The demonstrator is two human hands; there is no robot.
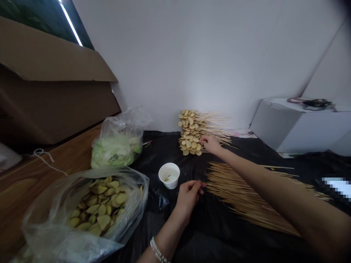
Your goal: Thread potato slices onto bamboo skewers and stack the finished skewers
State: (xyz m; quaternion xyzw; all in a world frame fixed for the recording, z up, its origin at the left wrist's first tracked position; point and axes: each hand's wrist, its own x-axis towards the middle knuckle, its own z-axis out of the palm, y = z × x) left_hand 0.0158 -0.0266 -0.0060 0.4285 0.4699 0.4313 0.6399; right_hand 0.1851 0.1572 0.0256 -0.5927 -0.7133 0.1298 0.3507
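Observation:
My right hand (210, 144) reaches to a stack of skewered potato slices (189, 133) by the wall. Its fingers are closed on a potato skewer at the stack's lower right, where slices meet bare stick. My left hand (189, 199) rests lower down with thumb and fingers pinched at the near tips of a spread of bamboo skewers (241, 193), apparently on one skewer's end. Just left of that hand stands a white paper cup (169, 176) with small bits inside. Loose potato slices (101, 204) fill an open clear plastic bag (49, 223) at the left.
Behind the potato bag sits another clear bag of pale green sliced vegetable (117, 148). A pen (147, 143) lies beside it. Black plastic sheeting (214, 233) covers the work surface. A cardboard box (55, 106) stands at left; a white box (296, 124) with cables on top stands at right.

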